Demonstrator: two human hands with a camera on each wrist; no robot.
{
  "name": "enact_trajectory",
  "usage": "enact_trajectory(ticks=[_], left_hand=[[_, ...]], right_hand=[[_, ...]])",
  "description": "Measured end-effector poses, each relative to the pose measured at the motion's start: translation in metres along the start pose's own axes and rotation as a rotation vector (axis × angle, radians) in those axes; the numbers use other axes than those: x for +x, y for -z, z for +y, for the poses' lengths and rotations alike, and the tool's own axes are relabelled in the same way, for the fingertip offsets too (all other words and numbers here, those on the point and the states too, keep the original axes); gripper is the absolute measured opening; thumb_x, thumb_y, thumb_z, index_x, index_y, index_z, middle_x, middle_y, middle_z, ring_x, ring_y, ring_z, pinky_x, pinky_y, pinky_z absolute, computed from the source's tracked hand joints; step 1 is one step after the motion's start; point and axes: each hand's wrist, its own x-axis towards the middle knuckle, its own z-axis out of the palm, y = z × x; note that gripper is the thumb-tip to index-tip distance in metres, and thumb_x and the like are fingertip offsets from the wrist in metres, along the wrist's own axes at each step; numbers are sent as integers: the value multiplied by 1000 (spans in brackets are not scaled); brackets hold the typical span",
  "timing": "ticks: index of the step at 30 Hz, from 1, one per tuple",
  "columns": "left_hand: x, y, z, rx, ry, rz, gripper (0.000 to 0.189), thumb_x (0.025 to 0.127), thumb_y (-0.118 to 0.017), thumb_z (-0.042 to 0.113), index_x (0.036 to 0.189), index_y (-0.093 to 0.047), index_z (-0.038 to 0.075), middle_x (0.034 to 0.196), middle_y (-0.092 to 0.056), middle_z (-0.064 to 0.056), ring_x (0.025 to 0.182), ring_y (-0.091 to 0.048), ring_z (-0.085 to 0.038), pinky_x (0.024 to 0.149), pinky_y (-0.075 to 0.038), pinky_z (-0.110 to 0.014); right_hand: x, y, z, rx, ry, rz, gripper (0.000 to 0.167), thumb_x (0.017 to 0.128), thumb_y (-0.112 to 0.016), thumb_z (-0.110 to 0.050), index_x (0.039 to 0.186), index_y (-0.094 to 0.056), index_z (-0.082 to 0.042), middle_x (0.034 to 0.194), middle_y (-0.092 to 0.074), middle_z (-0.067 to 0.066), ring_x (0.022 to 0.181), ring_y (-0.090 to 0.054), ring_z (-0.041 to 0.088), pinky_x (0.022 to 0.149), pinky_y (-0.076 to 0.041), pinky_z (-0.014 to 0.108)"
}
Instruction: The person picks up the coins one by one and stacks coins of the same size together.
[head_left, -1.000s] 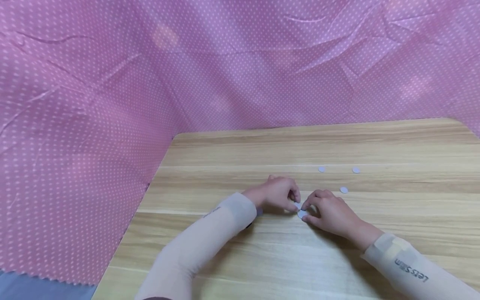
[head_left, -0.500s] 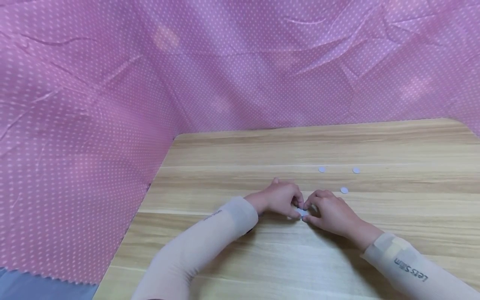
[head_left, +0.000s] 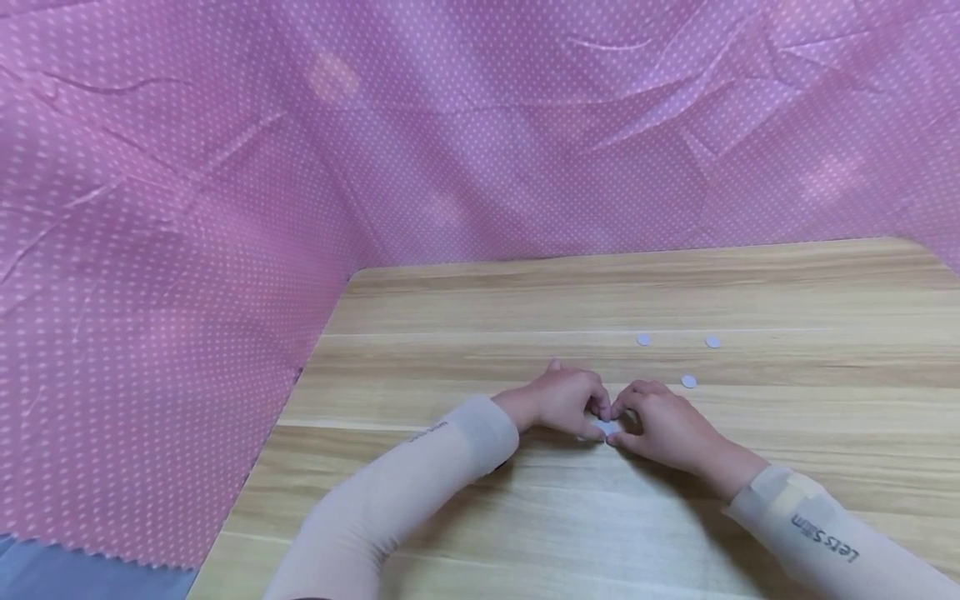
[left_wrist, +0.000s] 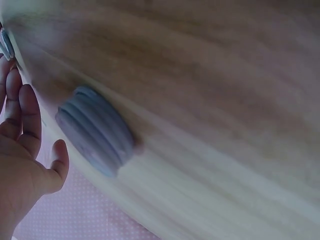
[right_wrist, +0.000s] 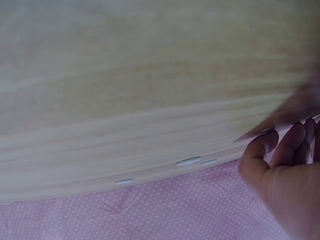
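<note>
My left hand (head_left: pixel 567 402) and my right hand (head_left: pixel 667 423) meet at the middle of the table, thumbs and index fingertips close together. Between them lies a small light-grey disc (head_left: pixel 606 427), pinched at its edges from both sides. Fingers hide much of it; in the left wrist view, thin discs (left_wrist: pixel 6 45) show at the left fingertips, one against another. A short stack of several grey discs (left_wrist: pixel 95 131) stands on the table near the left wrist, hidden by the left arm in the head view.
Three loose discs lie flat farther back: one disc (head_left: pixel 643 340) left, another disc (head_left: pixel 712 342) right, and a nearer disc (head_left: pixel 688 382). They rest on a wood-grain table (head_left: pixel 465 308). Pink dotted cloth (head_left: pixel 480 167) hangs behind and along the left side.
My left hand has moved slightly right and nearer, bringing its disc over or against the one at my right hand. Two discs showed apart earlier. My right hand has barely moved.
</note>
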Motion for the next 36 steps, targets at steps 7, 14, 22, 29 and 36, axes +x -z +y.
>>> enact_trajectory(ticks=[7, 14, 22, 29, 36], left_hand=[[0, -3, 0, 21, 4, -1, 16, 76, -79, 34, 87, -70, 27, 84, -54, 21, 81, -48, 6, 77, -25, -26], [-1, -5, -1, 19, 1, 3, 16, 76, -80, 34, 87, -70, 28, 85, -54, 22, 82, -47, 7, 79, -25, -27], [-3, -7, -1, 22, 16, -5, 17, 77, -79, 34, 89, -69, 28, 87, -53, 21, 83, -47, 6, 79, -26, -27], [-4, -6, -1, 26, 16, -5, 17, 76, -80, 34, 88, -69, 28, 87, -53, 20, 83, -47, 5, 78, -26, -27], [-4, -7, -4, 35, 11, -5, 18, 76, -80, 36, 87, -69, 28, 87, -53, 20, 84, -47, 5, 78, -26, -27]], right_hand=[[-1, -1, 1, 25, -4, 1, 23, 72, -83, -24, 88, -68, -15, 94, -60, -3, 86, -52, 18, 72, -45, 36], [-2, -3, 2, 32, 11, 8, 24, 71, -83, -24, 87, -68, -14, 92, -59, -3, 80, -49, 15, 68, -41, 31], [-1, -5, 2, 31, 24, 28, 25, 70, -84, -22, 86, -69, -12, 90, -60, -3, 78, -50, 15, 69, -41, 31], [-1, -4, 2, 29, 29, 4, 27, 70, -83, -22, 90, -70, -10, 90, -61, -4, 81, -52, 15, 72, -43, 33], [-7, 1, 2, 0, 31, -26, 34, 71, -83, -24, 98, -70, -8, 97, -63, 0, 93, -57, 22, 83, -46, 43]])
